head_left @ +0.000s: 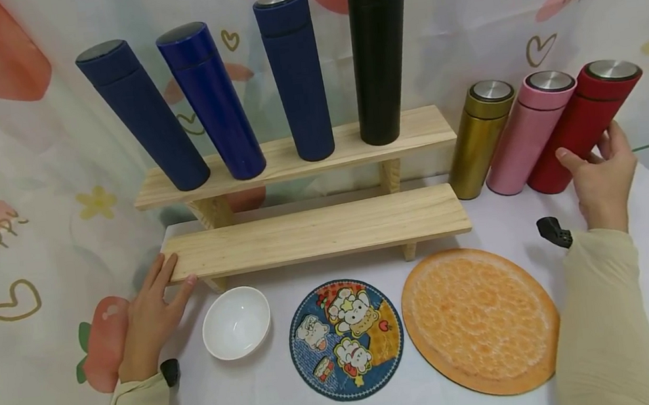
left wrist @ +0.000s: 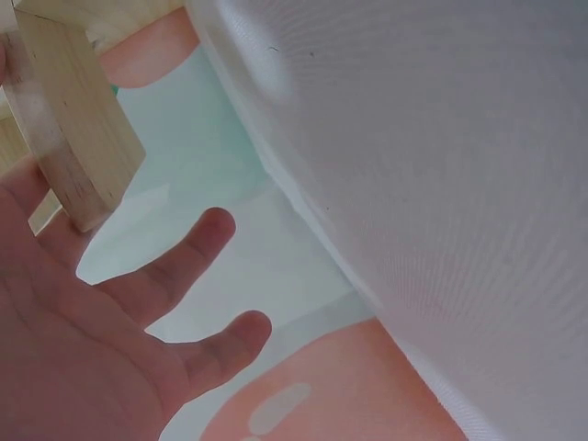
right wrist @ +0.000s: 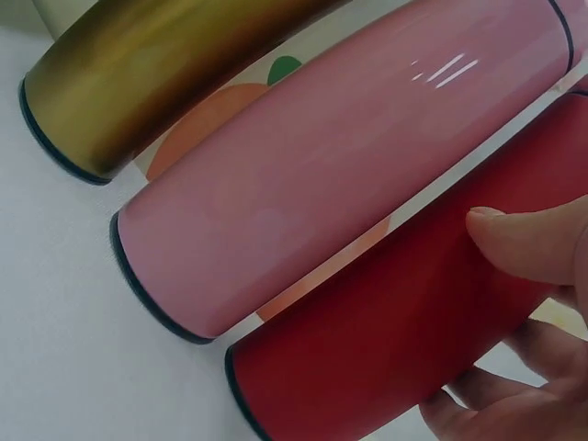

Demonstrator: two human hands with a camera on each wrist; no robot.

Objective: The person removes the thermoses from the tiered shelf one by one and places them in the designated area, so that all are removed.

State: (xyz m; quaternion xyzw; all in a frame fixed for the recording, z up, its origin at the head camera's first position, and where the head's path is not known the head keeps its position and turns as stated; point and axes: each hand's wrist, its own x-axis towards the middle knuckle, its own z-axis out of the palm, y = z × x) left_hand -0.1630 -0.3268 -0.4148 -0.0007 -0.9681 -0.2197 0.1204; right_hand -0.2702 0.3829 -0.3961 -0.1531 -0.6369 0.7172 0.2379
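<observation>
My right hand [head_left: 604, 183] grips a red thermos flask [head_left: 586, 125] on its right side. In the right wrist view its thumb lies across the front of the red flask [right wrist: 395, 322], with other fingers round the far side. A pink flask [head_left: 531, 131] stands just left of it, then a gold flask [head_left: 482, 140]. My left hand [head_left: 149, 320] touches the left end of a two-tier wooden stand's lower shelf [head_left: 315, 231]. In the left wrist view, two spread fingers [left wrist: 175, 266] extend free below the wooden board [left wrist: 78, 119].
Several dark flasks stand on the upper shelf [head_left: 347, 134], a black flask [head_left: 382, 58] rightmost. In front lie a white bowl [head_left: 236, 324], a round cartoon mat [head_left: 347, 340] and a larger orange mat [head_left: 482, 321]. A patterned cloth [head_left: 17, 162] hangs behind and at left.
</observation>
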